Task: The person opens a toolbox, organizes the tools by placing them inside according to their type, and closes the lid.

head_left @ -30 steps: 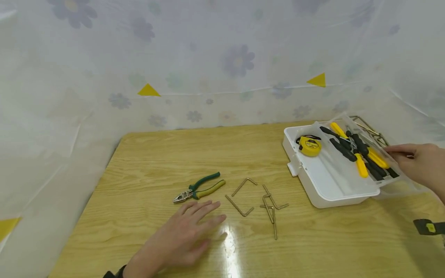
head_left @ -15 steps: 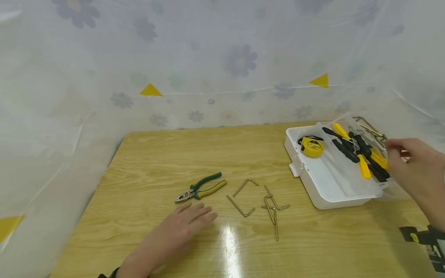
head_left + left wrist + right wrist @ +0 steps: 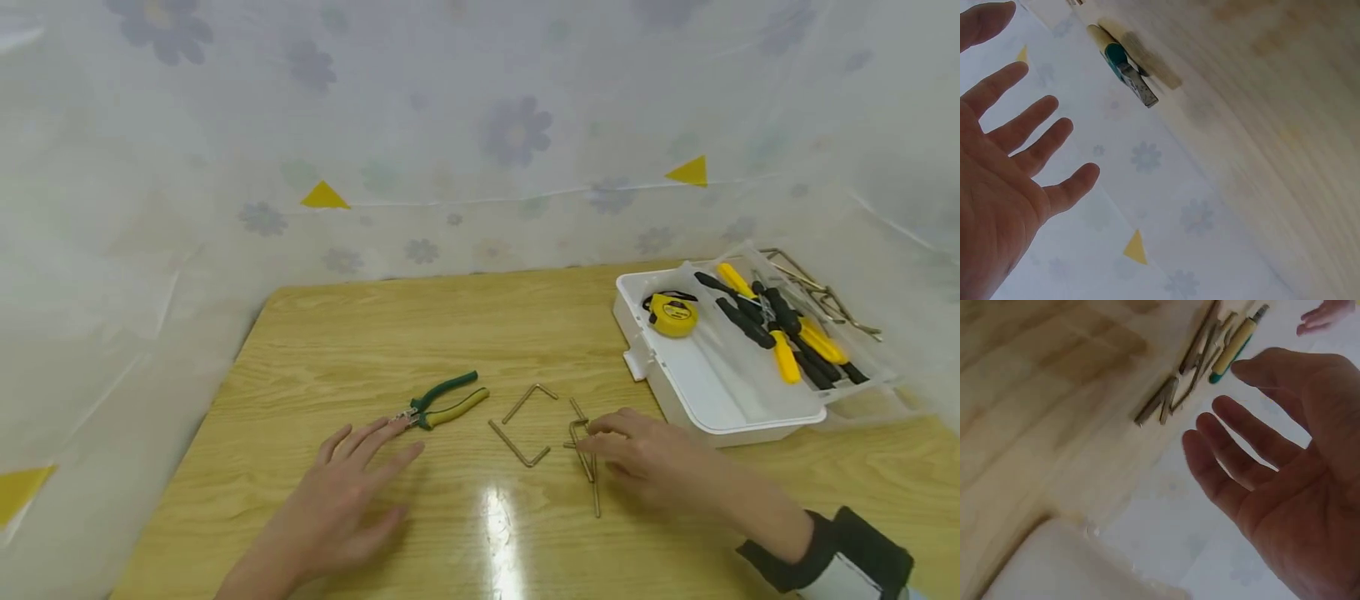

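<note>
My left hand (image 3: 337, 492) hovers over the left of the table with fingers spread, holding nothing. In the head view its fingertips overlap the metal nose of a pair of combination pliers (image 3: 459, 410) with green and yellow handles. The left wrist view shows its bare palm, apart from the pliers (image 3: 1124, 67). My right hand (image 3: 660, 462), fingers loosely bent, is over a cluster of hex keys (image 3: 596, 500) and partly hides them. Nothing lies in its palm in the right wrist view. Two more L-shaped hex keys, one nearer (image 3: 512, 445) and one farther (image 3: 519, 403), lie between the hands.
A white toolbox (image 3: 682, 417) stands open at the back right, with a yellow tape measure (image 3: 672, 317) inside. Its clear lid carries several yellow and black tools (image 3: 784, 360). More bent metal keys (image 3: 843, 310) show at the far right. A flowered sheet (image 3: 450, 125) hangs behind the table.
My right hand has left the toolbox lid and come left and down to the hex keys. My left hand shifted a little left, its fingertips now over the pliers' nose.
</note>
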The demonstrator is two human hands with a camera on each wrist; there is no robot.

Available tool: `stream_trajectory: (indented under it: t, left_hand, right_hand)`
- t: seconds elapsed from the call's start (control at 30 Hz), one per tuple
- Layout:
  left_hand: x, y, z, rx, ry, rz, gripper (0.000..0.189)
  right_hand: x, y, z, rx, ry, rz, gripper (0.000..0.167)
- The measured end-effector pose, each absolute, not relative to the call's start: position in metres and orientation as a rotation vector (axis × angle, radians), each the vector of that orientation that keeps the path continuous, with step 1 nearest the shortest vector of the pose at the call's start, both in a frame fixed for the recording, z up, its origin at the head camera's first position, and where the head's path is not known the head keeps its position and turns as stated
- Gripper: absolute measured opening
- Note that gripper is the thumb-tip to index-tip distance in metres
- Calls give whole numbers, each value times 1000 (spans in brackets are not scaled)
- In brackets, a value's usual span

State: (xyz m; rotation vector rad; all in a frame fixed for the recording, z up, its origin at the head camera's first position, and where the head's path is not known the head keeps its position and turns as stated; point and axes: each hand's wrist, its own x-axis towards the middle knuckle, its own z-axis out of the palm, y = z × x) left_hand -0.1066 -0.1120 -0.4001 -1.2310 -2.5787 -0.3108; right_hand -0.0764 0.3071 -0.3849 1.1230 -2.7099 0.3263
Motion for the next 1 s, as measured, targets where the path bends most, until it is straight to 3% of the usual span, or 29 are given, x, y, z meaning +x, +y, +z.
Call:
stream_trajectory:
  t: [0.07, 0.33, 0.63, 0.73, 0.87, 1.0]
  left_hand:
    - [-106, -115, -401, -1219, -2575, -317, 67]
    - [-104, -124, -403, -1185, -2560, -301, 68]
    - [-103, -127, -403, -1186, -2567, -301, 67]
    - [-103, -127, -403, -1188, -2568, -313, 67]
    - [-104, -126, -402, -1202, -2564, -318, 68]
    - [-106, -124, -401, -1222, -2543, -321, 69]
  right_hand:
    - [-75, 300, -390, 1151, -2844, 257, 47]
    - [-84, 293, -396, 1141, -2879, 197, 22]
    - [-90, 303, -392, 1146, -2657, 427, 26]
    - [-90, 308, -387, 1105, -2533, 593, 3]
    - [-90, 320, -378, 1092, -2400, 694, 35]
    - [-88, 332, -370, 1037, -2325, 624, 38]
